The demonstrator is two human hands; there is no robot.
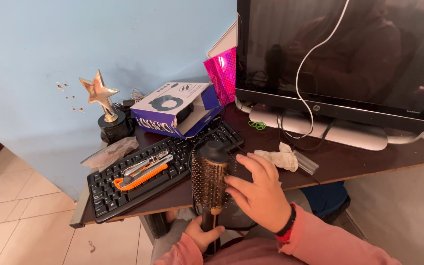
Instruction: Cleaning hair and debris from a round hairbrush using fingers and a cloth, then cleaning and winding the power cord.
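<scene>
Brush (211, 179): round, barrel-shaped, golden-brown with short dark bristles and a black cap; upright at lower centre of the frame, in front of the tabletop edge.
Left hand (203, 234): fingers wrapped tight round the dark handle of the brush, at the bottom centre.
Right hand (258, 192): fingers spread and loosely curved, fingertips laid on the bristles at the barrel's right side; gripping nothing. A black and red band sits at the wrist; the sleeve is pink.
Tabletop (339, 159): dark brown, smooth, slightly glossy; crosses the middle of the frame.
Keyboard (163, 167): black plastic, set at a slant, left of centre, just behind the brush.
Cutter (140, 179): orange plastic body, lying on the keys beside grey metal tools.
Box (175, 108): cardboard, white top with a dark ring-shaped picture, blue sides, one flap open; above the keyboard.
Pink pack (221, 73): shiny, faceted foil, upright, right of the box.
Trophy (100, 95): gold star on a round black base, upper left.
Monitor (339, 54): glossy black screen, off, upper right; a white cable hangs across it.
Tissue (278, 158): white, crumpled, on the tabletop just above the right hand.
Rubber band (257, 125): green, thin, looped, below the monitor.
</scene>
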